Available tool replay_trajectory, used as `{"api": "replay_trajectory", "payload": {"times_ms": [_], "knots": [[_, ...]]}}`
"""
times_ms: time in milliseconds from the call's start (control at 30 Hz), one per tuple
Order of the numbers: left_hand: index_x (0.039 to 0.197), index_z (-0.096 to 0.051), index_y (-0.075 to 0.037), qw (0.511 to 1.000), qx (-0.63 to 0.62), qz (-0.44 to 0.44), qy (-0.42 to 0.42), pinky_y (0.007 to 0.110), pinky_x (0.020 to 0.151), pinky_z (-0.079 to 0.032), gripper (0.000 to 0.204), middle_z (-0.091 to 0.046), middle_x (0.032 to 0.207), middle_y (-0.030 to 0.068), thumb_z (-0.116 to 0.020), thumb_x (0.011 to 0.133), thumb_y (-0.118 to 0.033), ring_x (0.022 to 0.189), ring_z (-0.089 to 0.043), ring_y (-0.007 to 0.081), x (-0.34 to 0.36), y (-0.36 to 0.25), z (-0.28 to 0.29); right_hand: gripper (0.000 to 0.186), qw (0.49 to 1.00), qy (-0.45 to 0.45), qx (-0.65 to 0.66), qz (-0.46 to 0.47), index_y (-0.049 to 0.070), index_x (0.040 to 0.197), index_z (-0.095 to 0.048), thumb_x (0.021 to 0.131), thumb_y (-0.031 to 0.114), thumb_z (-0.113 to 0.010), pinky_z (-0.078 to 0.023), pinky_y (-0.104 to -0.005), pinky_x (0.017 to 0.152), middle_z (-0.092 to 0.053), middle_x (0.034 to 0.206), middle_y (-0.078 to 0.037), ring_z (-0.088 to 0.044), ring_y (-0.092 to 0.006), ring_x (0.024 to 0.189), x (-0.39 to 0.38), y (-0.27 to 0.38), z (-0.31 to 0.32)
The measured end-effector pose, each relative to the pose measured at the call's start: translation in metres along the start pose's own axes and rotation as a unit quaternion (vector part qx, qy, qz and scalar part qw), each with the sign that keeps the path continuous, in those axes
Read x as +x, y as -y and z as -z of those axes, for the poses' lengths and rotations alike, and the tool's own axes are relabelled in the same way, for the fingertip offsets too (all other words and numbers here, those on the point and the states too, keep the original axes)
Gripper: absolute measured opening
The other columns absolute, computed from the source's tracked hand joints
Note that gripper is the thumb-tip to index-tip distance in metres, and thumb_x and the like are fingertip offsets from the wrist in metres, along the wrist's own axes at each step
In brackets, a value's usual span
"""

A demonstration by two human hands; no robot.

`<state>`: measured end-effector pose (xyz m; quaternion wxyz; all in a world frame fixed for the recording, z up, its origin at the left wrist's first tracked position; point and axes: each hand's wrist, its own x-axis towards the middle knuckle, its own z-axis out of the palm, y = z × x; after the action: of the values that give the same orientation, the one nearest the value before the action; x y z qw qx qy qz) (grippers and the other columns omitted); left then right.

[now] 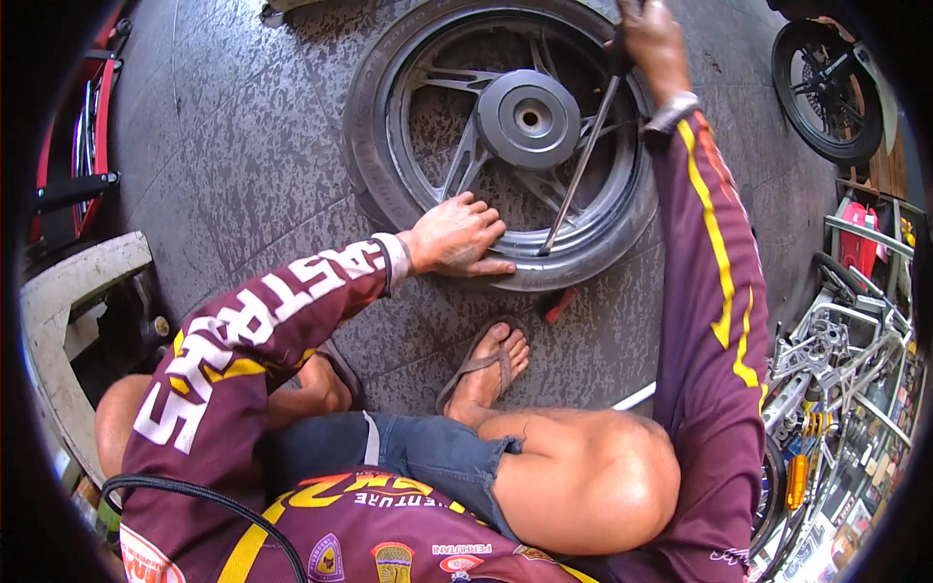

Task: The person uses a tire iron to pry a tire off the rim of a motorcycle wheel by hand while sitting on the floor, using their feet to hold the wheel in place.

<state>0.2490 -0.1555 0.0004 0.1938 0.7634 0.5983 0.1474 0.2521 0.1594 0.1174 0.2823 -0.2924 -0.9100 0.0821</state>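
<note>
A motorcycle wheel (530, 117) with its black tyre (374, 165) lies flat on the floor in front of me. My left hand (457, 235) rests on the near-left part of the tyre and rim, palm down, fingers stretched out and thumb along the tyre. At the far right of the wheel my right hand (653, 49) is closed on the dark upper end of a long, thin steel tyre lever (586, 155). The lever slants across the wheel, and its lower tip meets the near edge between rim and tyre. Part of the right hand's grip is cut off by the frame's top edge.
A small red-and-black object (560, 305) lies against the tyre's near side, by my sandalled foot (491, 364). Another wheel (826, 92) stands at the far right. Metal motorcycle parts (826, 360) crowd the right edge; a worn pale frame (87, 272) stands at left.
</note>
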Motion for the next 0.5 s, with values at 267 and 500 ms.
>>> {"api": "replay_trajectory", "payload": {"times_ms": [267, 500], "knots": [[0.123, -0.058, -0.004, 0.987, -0.14, 0.069, -0.044, 0.04, 0.095, -0.041, 0.054, -0.057, 0.12, 0.0153, -0.064, 0.09, -0.046, 0.112, -0.054, 0.0297, 0.022, -0.044, -0.008, 0.052, 0.985, -0.012, 0.08, -0.152, 0.007, 0.131, -0.048, 0.09, 0.033, -0.066, -0.052, -0.0491, 0.086, -0.067, 0.102, -0.032, -0.065, -0.0471, 0.099, -0.049, -0.037, -0.099], [0.108, -0.059, 0.002, 0.872, -0.365, 0.29, -0.149, 0.041, 0.087, -0.045, 0.035, -0.062, 0.101, 0.0178, -0.061, 0.094, -0.03, 0.099, -0.059, 0.031, 0.055, -0.065, -0.024, 0.047, 0.856, 0.068, 0.409, -0.31, 0.007, 0.143, -0.03, 0.102, 0.018, -0.05, -0.043, -0.0238, 0.039, -0.058, 0.081, -0.007, -0.055, -0.0107, 0.049, -0.095, 0.001, -0.062]]}}
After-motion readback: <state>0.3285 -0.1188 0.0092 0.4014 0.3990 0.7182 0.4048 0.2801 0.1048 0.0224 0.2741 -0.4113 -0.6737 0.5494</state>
